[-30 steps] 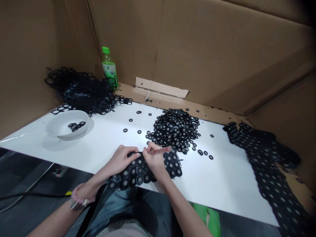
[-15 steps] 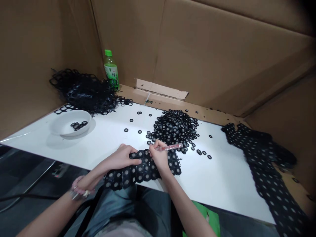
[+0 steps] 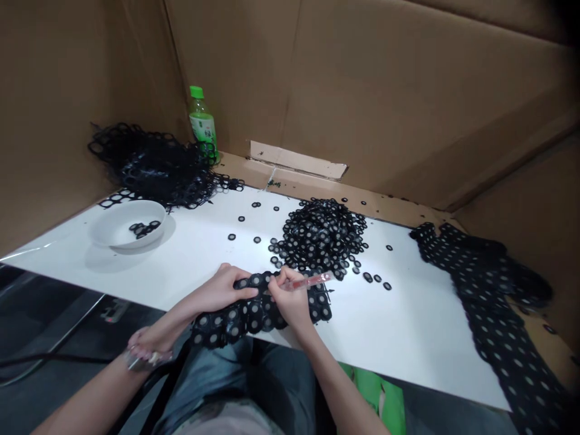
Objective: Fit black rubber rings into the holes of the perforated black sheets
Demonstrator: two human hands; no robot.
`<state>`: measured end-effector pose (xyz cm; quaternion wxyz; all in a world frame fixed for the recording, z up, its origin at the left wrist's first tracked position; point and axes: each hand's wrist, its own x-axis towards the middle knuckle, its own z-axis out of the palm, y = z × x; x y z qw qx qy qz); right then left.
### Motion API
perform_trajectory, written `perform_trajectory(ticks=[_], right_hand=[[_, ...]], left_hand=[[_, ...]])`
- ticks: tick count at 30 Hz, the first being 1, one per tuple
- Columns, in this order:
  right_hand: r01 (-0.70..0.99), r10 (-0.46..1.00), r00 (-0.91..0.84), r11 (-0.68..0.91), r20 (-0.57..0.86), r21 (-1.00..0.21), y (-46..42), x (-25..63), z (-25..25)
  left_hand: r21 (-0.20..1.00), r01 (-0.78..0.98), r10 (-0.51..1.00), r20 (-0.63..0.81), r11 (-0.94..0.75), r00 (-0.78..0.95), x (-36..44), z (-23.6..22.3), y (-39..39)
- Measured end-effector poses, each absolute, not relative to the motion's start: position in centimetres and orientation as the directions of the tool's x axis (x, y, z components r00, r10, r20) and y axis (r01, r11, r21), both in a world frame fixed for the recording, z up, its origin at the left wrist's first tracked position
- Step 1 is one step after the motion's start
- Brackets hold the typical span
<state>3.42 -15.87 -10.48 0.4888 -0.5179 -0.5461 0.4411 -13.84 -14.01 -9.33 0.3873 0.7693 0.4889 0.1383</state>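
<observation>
My left hand (image 3: 225, 289) grips the upper left edge of a black sheet of joined rings with pale round centres (image 3: 255, 314), its thumb lying on top. The sheet rests at the front edge of the white table and hangs partly over it. My right hand (image 3: 290, 296) is closed around a clear, reddish pen-like tool (image 3: 315, 280), whose tip points down to the sheet and is hidden by the fingers. Just behind the sheet rises a heap of loose black rings with pale centres (image 3: 322, 232).
A white bowl (image 3: 97, 232) holding several rings stands on the left. Behind it lie a tangle of black ring-shaped scrap (image 3: 158, 169) and a green-capped bottle (image 3: 203, 127). Long black dotted sheets (image 3: 493, 308) drape over the right side. Cardboard walls (image 3: 371, 90) surround the table (image 3: 399, 338).
My right hand has shifted slightly left and down along the sheet with the pen-like tool. My left hand stays at almost the same place on the sheet.
</observation>
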Motion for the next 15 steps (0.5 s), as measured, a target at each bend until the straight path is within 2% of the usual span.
perform_trajectory(ticks=[8,12,15], right_hand=[[0.31,0.984,-0.014,0.171,0.175,-0.935,-15.82,3.38,-10.17],[0.465,0.971,-0.046,0.227,0.233,-0.856,-15.98,3.1,-10.22],[0.518,0.959,-0.087,0.273,0.268,-0.81,-16.12,2.81,-10.28]], left_hand=[[0.749,0.62,0.877,-0.112,-0.234,0.466,-13.92,-9.73,-14.22],[0.795,0.574,0.891,-0.1,-0.196,0.443,-14.03,-9.76,-14.49],[0.816,0.548,0.886,-0.102,-0.186,0.452,-13.91,-9.55,-14.55]])
